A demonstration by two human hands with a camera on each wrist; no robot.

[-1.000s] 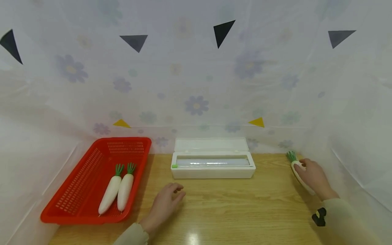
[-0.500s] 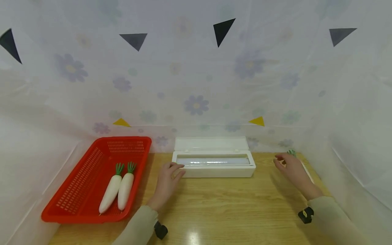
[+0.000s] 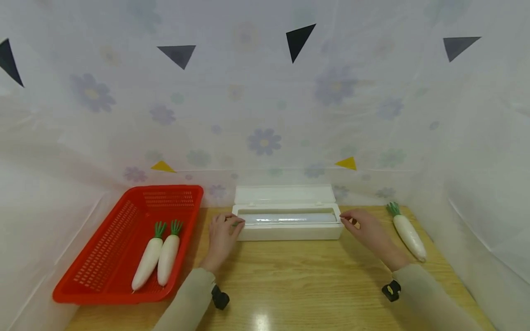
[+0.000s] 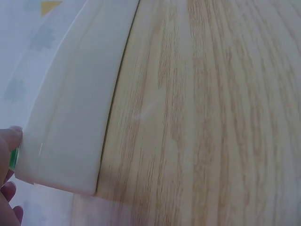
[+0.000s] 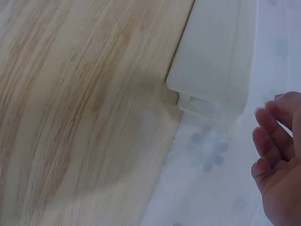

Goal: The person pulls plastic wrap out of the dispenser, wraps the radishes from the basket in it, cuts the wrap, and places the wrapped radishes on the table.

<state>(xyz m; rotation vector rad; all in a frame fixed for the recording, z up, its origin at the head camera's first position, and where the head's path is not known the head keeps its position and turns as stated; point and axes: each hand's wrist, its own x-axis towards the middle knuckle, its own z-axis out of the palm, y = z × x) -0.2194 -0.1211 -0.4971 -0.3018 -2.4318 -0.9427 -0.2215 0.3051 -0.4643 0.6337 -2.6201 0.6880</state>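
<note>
A white cling film dispenser box [image 3: 290, 232] stands at the back middle of the table, its lid [image 3: 285, 195] raised. A roll of clear film [image 3: 287, 218] shows inside. My left hand [image 3: 222, 236] is at the box's left front corner, where thumb and fingertips pinch the small green slider [image 4: 13, 159]. My right hand [image 3: 370, 232] is at the box's right end, its fingers bent loosely. In the right wrist view these fingers [image 5: 270, 134] appear apart from the box, with nothing seen between them.
A red plastic basket [image 3: 103, 294] at the left holds two white radishes [image 3: 148, 264] with green tops. Another radish [image 3: 409, 236], with a shiny surface, lies at the table's right edge. White flowered sheeting [image 3: 265, 115] encloses the back and sides.
My right hand has let go of the right-hand radish and moved left to the box's right end. My left hand has moved forward to the box's left corner.
</note>
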